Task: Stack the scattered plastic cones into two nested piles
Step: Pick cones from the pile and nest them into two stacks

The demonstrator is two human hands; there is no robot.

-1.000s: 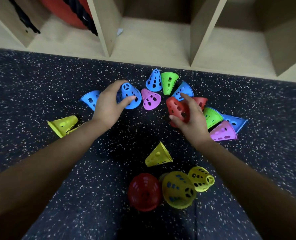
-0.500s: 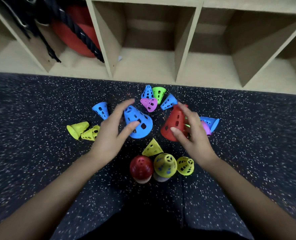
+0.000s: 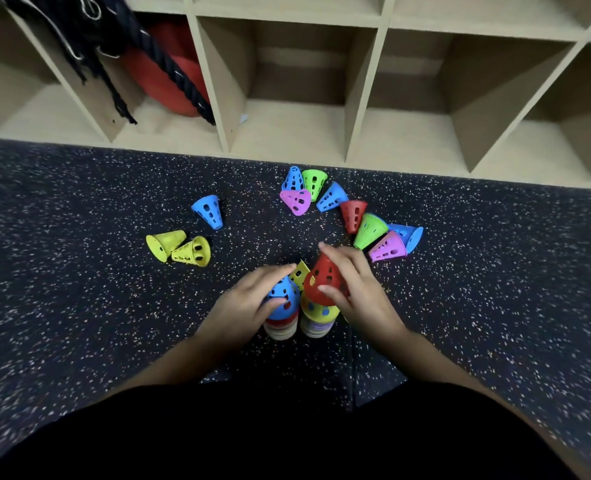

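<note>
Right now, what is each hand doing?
Left hand: grips the blue cone on the left pile.
Right hand: grips the red cone over the right pile.

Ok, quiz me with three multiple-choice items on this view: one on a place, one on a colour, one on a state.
1. Where do the two side-by-side yellow cones lie?
A. on the floor, left of the left pile
B. on top of the right pile
C. in the right hand

2. What colour is the cone that the right hand holds?
A. blue
B. green
C. red

3. How is the left hand?
A. flat on the floor
B. gripping a blue cone atop the left pile
C. curled, holding nothing

Answers:
1 A: the pair lies on the speckled floor, well out to the left.
2 C: its fingers wrap a red cone above the right pile.
3 B: its fingers and thumb curl round the blue cone, which caps the left pile.
</note>
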